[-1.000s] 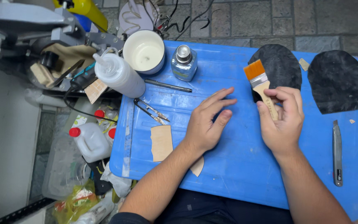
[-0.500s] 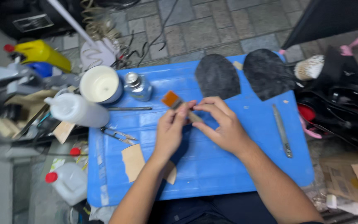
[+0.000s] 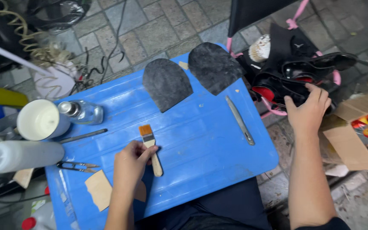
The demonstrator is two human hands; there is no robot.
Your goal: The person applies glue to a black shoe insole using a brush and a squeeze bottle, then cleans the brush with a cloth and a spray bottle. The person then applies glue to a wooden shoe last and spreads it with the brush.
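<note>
Wooden-handled brush (image 3: 150, 147) is now resting under the left hand (image 3: 130, 164) alone, fingers curled on it over the blue board (image 3: 201, 145); the right hand (image 3: 307, 111) has left it and is spreading open onto black shoes (image 3: 297, 79) beside the board.

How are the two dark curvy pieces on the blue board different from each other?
The left dark piece lies fully on the blue board; the right dark piece pokes past its far edge. The left one's rounded end points away from the person, while the right one is turned at a slant and sits farther away. Both are flat, dark grey, rough-looking and round at one end, and no hand touches either.
</note>
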